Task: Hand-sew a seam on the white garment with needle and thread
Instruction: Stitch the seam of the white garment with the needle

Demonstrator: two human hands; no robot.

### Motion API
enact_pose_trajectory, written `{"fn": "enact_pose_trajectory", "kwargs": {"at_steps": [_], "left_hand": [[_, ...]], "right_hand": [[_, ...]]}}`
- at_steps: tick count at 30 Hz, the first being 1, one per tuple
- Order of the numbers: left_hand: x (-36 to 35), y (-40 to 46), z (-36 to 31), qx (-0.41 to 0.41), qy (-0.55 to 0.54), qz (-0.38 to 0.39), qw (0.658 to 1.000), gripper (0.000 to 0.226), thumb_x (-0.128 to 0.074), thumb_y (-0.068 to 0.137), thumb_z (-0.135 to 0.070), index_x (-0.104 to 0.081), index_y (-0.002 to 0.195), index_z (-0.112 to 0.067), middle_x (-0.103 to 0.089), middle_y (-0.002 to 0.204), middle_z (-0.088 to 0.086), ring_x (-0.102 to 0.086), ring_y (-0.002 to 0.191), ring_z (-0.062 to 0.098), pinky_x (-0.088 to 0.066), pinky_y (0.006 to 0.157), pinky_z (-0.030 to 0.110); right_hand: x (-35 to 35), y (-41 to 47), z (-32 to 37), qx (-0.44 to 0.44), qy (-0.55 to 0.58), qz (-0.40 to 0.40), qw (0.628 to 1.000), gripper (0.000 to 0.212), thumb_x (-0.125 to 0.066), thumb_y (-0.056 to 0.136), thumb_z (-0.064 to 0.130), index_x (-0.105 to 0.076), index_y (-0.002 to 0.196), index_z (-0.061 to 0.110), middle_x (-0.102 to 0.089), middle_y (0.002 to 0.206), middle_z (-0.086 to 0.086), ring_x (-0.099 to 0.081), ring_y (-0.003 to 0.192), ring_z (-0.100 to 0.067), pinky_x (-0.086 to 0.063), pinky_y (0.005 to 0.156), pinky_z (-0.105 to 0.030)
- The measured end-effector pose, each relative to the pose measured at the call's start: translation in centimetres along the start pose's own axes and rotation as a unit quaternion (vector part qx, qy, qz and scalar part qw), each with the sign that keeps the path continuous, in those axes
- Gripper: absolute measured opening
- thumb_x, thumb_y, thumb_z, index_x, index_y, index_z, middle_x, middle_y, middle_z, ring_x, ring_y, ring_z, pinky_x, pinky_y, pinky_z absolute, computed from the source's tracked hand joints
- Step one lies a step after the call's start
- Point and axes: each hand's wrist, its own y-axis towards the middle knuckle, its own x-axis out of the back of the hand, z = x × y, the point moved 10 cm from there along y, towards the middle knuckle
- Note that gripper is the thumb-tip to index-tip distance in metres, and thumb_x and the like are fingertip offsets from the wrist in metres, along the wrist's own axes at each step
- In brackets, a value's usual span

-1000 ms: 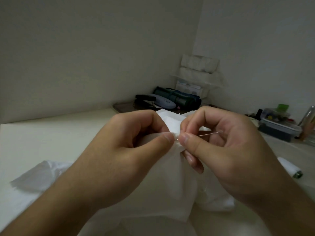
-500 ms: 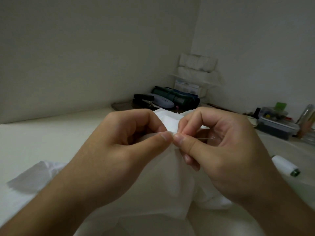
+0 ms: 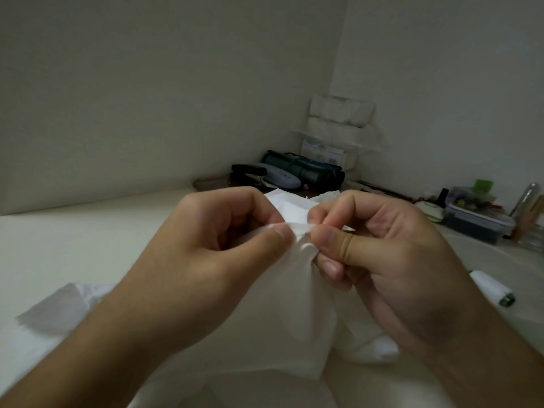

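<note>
The white garment lies bunched on the pale table, with its top fold lifted between both hands. My left hand pinches that fold between thumb and curled forefinger. My right hand pinches the same fold right beside it, thumb against forefinger, at the spot where the needle went in. The needle is hidden between those fingers and the cloth. No thread shows. A white thread spool with a green end lies on the table to the right.
A clear-lidded sewing box stands at the far right. In the back corner are a dark green pouch, a grey glasses case, a black stapler and stacked tissue packs.
The needle stuck out to the right of my right fingers a second ago; it has slid leftwards into the fold and out of sight. My right thumb has closed up against my left thumb.
</note>
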Motion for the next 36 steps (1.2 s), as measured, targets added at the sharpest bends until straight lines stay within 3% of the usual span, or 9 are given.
{"fn": "enact_pose_trajectory", "kwargs": {"at_steps": [10, 16, 20, 24, 28, 32, 36], "left_hand": [[-0.4, 0.0, 0.0, -0.006, 0.007, 0.015, 1.000, 0.017, -0.069, 0.089, -0.037, -0.073, 0.084, -0.022, -0.064, 0.063, -0.005, -0.054, 0.057, 0.008, -0.041, 0.052, 0.022], [-1.0, 0.0, 0.1, -0.004, -0.002, 0.027, 1.000, 0.018, -0.069, 0.090, -0.039, -0.075, 0.084, -0.022, -0.069, 0.069, 0.000, -0.058, 0.063, 0.010, -0.044, 0.056, 0.030], [-0.9, 0.1, 0.2, -0.006, 0.003, 0.026, 1.000, 0.017, -0.071, 0.091, -0.038, -0.076, 0.083, -0.023, -0.070, 0.068, -0.001, -0.058, 0.061, 0.005, -0.043, 0.054, 0.021], [-0.6, 0.3, 0.4, 0.003, -0.042, 0.015, 0.999, 0.018, -0.076, 0.093, -0.031, -0.075, 0.079, -0.019, -0.067, 0.066, -0.007, -0.055, 0.058, 0.001, -0.040, 0.053, 0.012], [-0.6, 0.2, 0.5, 0.021, -0.090, 0.025, 0.995, 0.018, -0.075, 0.086, -0.034, -0.077, 0.085, -0.016, -0.074, 0.080, 0.012, -0.063, 0.073, 0.012, -0.047, 0.064, 0.023], [-0.4, 0.2, 0.9, 0.044, -0.114, 0.018, 0.992, 0.021, -0.076, 0.084, -0.032, -0.079, 0.087, -0.011, -0.076, 0.089, 0.022, -0.065, 0.077, 0.015, -0.049, 0.068, 0.023], [-0.2, 0.3, 1.4, 0.063, -0.138, 0.010, 0.988, 0.023, -0.076, 0.084, -0.031, -0.078, 0.087, -0.009, -0.077, 0.086, 0.016, -0.067, 0.078, 0.017, -0.049, 0.070, 0.025]], "right_hand": [[-0.4, 0.1, -0.8, -0.025, 0.055, 0.019, 0.998, 0.013, -0.071, 0.078, 0.000, -0.065, 0.069, 0.007, -0.064, 0.088, -0.012, -0.050, 0.050, -0.015, -0.040, 0.048, -0.024], [-0.8, -0.1, -0.9, -0.031, 0.065, 0.034, 0.997, 0.014, -0.072, 0.079, 0.001, -0.066, 0.069, 0.008, -0.063, 0.087, -0.013, -0.051, 0.050, -0.015, -0.041, 0.047, -0.021], [-1.1, 0.0, -1.1, -0.027, 0.054, 0.038, 0.997, 0.014, -0.075, 0.079, 0.006, -0.068, 0.067, 0.010, -0.062, 0.086, -0.011, -0.051, 0.050, -0.014, -0.040, 0.047, -0.020], [-0.9, 0.0, -1.3, -0.037, 0.019, 0.020, 0.999, 0.016, -0.085, 0.069, 0.024, -0.073, 0.069, 0.014, -0.055, 0.075, -0.012, -0.046, 0.051, -0.015, -0.037, 0.044, -0.025], [-0.1, 0.3, -0.9, -0.028, -0.035, 0.001, 0.999, 0.021, -0.086, 0.067, 0.034, -0.076, 0.073, 0.017, -0.050, 0.060, -0.001, -0.038, 0.052, -0.017, -0.035, 0.044, -0.027], [0.1, 0.5, -0.7, -0.013, -0.042, 0.016, 0.999, 0.007, -0.077, 0.080, 0.019, -0.079, 0.083, 0.013, -0.058, 0.064, 0.002, -0.044, 0.053, -0.018, -0.039, 0.046, -0.030], [0.3, 0.4, -1.1, -0.028, -0.061, 0.036, 0.997, 0.012, -0.071, 0.082, 0.011, -0.079, 0.091, 0.012, -0.062, 0.073, -0.010, -0.053, 0.063, -0.023, -0.047, 0.057, -0.033]]}}
